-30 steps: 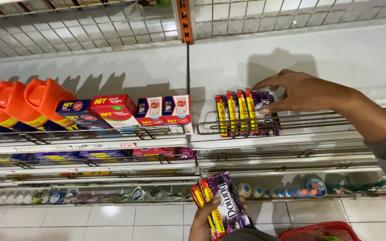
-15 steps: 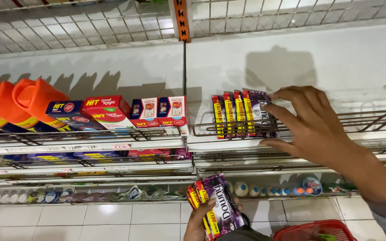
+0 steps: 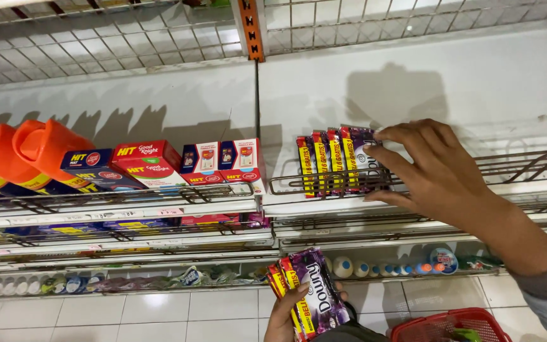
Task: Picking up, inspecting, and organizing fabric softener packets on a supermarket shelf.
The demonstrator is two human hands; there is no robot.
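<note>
Purple sachet packs going onto the wire shelf, left to right.

Orange jugs (image 3: 26,155) and red boxes (image 3: 150,161) fill the left bay; leave them alone. Your left hand (image 3: 289,316) is low at the bottom edge, fingers curled around a spare bundle of purple packs (image 3: 314,297); keep that clasp firm so none slip toward the red basket (image 3: 444,326) below. Your right hand (image 3: 438,171) is spread open, fingertips pressed against the end of the row of purple packs (image 3: 340,158) standing on the wire shelf (image 3: 527,168). Push evenly with flat fingers so the row slides together upright and snug against the front rail, rather than tipping over it.
</note>
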